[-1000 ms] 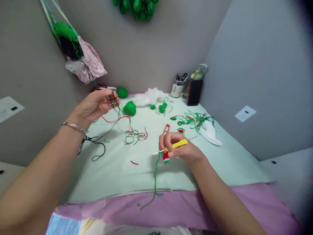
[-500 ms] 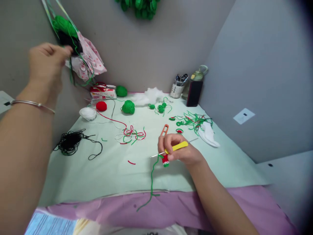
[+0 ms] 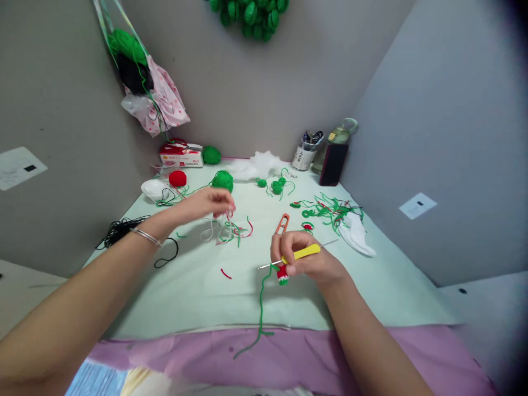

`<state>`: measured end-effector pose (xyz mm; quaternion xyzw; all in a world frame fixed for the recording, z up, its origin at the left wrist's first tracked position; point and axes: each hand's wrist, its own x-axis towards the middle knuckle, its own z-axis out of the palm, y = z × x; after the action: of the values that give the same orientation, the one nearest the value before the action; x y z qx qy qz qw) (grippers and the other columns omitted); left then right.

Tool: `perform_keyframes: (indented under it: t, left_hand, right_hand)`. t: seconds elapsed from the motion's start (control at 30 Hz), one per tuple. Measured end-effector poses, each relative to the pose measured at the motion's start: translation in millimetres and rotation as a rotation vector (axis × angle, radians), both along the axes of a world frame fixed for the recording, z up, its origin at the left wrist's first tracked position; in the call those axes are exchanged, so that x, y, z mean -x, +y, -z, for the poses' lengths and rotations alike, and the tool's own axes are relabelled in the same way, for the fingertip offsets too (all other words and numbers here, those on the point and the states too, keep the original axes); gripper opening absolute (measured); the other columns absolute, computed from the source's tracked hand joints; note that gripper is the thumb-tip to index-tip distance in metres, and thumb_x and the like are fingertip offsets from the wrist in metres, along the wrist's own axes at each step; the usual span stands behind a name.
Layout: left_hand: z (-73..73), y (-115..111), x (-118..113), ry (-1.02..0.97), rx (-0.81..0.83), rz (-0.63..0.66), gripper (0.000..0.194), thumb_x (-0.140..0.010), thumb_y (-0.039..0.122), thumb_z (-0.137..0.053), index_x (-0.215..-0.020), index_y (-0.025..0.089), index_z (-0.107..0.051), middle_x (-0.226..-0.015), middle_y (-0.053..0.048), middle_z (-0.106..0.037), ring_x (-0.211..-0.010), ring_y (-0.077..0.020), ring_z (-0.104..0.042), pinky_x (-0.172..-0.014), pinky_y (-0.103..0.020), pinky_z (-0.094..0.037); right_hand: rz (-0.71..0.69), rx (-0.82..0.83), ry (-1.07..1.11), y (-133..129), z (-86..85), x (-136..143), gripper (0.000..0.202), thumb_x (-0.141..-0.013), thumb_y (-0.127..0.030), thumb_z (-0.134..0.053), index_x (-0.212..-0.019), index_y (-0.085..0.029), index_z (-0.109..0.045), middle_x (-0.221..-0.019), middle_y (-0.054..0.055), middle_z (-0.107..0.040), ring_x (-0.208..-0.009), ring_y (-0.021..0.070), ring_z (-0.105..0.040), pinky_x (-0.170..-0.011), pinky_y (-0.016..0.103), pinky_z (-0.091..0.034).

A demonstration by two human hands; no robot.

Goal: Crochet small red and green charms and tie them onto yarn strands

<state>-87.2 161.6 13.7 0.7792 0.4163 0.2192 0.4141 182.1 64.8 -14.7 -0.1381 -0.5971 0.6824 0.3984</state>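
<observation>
My right hand (image 3: 310,264) rests on the pale green table cover (image 3: 185,286) and grips a yellow-handled crochet hook (image 3: 306,252), metal tip pointing left. The same fingers pinch a small red and green crochet piece (image 3: 282,275). A green yarn tail (image 3: 260,311) runs from it toward me over the table edge. My left hand (image 3: 204,204), a bangle on its wrist, reaches out just above a tangle of red, green and white yarn scraps (image 3: 231,231). Its fingertips are together and blurred, right at the strands; a grip cannot be made out.
Orange snips (image 3: 282,223) lie beyond my right hand. Green (image 3: 223,180), red (image 3: 177,178) and white (image 3: 153,188) yarn balls and loose black yarn (image 3: 117,231) lie left. At right are green scraps (image 3: 330,208), a white cloth (image 3: 355,234), a tool jar (image 3: 304,157) and a hanging bag (image 3: 154,104).
My left hand went up to the hanging bag on the wall, then came down to the yarn tangle on the table. My right hand has stayed put with hook and piece.
</observation>
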Motion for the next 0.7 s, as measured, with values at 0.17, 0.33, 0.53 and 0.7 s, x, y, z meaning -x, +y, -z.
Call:
perform_keyframes:
  t: [0.17, 0.33, 0.53, 0.7]
  left_hand:
    - [-31.9, 13, -16, -0.310, 0.012, -0.095, 0.027, -0.078, 0.043, -0.069, -0.079, 0.016, -0.069, -0.071, -0.002, -0.064, -0.048, -0.0061, -0.040, -0.044, -0.022, -0.027]
    - [-16.7, 3, -44, -0.442, 0.063, -0.099, 0.033, -0.082, 0.048, -0.062, -0.087, 0.017, -0.071, -0.089, -0.005, -0.071, -0.046, -0.0047, -0.043, -0.041, -0.022, -0.027]
    - [-36.0, 18, -24, -0.571, -0.081, -0.252, 0.037, -0.083, 0.053, -0.058, -0.096, 0.022, -0.071, -0.080, -0.001, -0.069, -0.058, -0.0097, -0.052, -0.050, -0.024, -0.041]
    - [-52.2, 49, 33, -0.313, -0.348, -0.654, 0.047, -0.097, 0.050, -0.033, -0.130, 0.019, -0.047, -0.115, -0.002, -0.061, -0.099, -0.0138, -0.056, -0.087, -0.033, -0.048]
  right_hand:
    - [-0.002, 0.000, 0.008, -2, -0.8, -1, 0.025, -0.070, -0.016, -0.081, -0.069, -0.016, -0.057, -0.076, 0.002, -0.059, -0.063, 0.0102, -0.051, -0.058, 0.023, -0.040]
    - [-0.004, -0.002, -0.007, -4, -1.5, -2, 0.024, -0.070, -0.016, -0.081, -0.068, -0.016, -0.057, -0.076, 0.002, -0.058, -0.063, 0.0106, -0.050, -0.058, 0.023, -0.039]
    - [-0.003, -0.003, 0.006, -6, -2.1, -2, 0.023, -0.070, -0.017, -0.081, -0.068, -0.016, -0.058, -0.075, 0.002, -0.059, -0.064, 0.0112, -0.051, -0.057, 0.023, -0.038]
    - [-0.002, -0.012, 0.004, -6, -2.5, -3, 0.024, -0.070, -0.017, -0.081, -0.068, -0.016, -0.057, -0.076, 0.002, -0.059, -0.063, 0.0109, -0.051, -0.058, 0.023, -0.040]
